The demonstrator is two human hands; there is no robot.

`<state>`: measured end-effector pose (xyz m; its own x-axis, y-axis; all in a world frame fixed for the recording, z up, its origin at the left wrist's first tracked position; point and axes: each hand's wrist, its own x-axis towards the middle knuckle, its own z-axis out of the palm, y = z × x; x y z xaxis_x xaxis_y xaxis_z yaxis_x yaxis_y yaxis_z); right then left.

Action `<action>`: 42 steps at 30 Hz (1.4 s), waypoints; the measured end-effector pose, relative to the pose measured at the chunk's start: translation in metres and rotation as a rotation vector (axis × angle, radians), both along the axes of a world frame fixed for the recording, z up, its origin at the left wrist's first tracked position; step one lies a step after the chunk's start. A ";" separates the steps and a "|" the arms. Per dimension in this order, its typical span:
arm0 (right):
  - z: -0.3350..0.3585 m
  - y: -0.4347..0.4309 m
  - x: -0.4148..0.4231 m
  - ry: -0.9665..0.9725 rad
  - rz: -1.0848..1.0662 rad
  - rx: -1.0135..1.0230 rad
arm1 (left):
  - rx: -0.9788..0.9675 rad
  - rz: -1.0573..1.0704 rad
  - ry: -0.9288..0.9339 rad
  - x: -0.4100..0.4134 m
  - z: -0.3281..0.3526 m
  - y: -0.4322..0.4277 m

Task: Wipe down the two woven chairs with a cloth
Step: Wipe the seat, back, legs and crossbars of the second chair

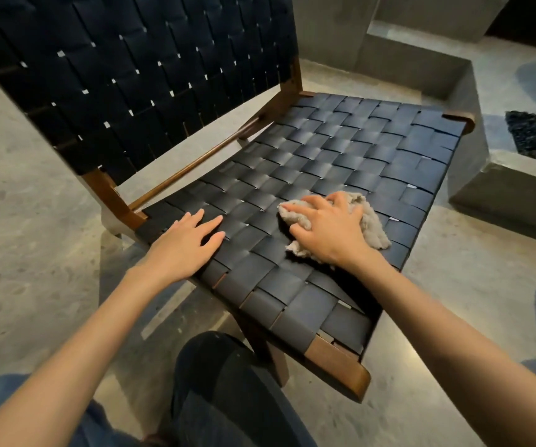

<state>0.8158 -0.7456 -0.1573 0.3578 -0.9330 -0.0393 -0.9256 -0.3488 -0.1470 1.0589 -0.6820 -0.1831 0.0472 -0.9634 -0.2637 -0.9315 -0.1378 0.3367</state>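
cloth (373, 225) gripped in curled right hand (331, 232) on woven chair (340, 150) seat; left hand (186, 248) flat, spread; concrete ledge (473, 166) just beside.

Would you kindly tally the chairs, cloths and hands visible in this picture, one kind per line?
woven chair: 1
cloth: 1
hands: 2 (left hand, right hand)
Total: 4
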 end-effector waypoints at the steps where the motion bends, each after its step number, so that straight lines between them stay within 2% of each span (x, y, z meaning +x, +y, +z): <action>1: -0.005 -0.011 0.007 0.001 0.025 -0.003 | 0.004 -0.003 -0.002 0.002 -0.001 -0.001; 6: -0.036 -0.046 0.065 -0.061 0.213 0.044 | 0.030 -0.012 -0.019 0.011 -0.008 -0.011; 11: -0.055 -0.084 0.127 -0.113 0.251 0.085 | -0.001 -0.042 -0.035 0.019 -0.016 -0.030; 18: -0.070 -0.119 0.168 -0.147 0.317 0.080 | 0.081 -0.057 -0.070 0.038 -0.022 -0.056; 23: -0.076 -0.138 0.172 -0.084 0.203 -0.033 | 0.057 -0.078 -0.097 0.038 -0.030 -0.064; 27: -0.073 -0.144 0.166 -0.057 0.036 -0.027 | 0.004 -0.071 -0.026 0.039 -0.035 -0.061; 32: -0.061 -0.124 0.141 0.037 0.084 -0.039 | -0.024 -0.051 0.008 0.039 -0.034 -0.057; 38: -0.032 -0.083 0.066 0.142 -0.007 -0.035 | -0.018 -0.028 0.009 0.020 -0.026 -0.062; 42: -0.011 -0.047 0.004 0.190 -0.174 -0.061 | -0.019 -0.098 0.068 -0.021 -0.021 -0.068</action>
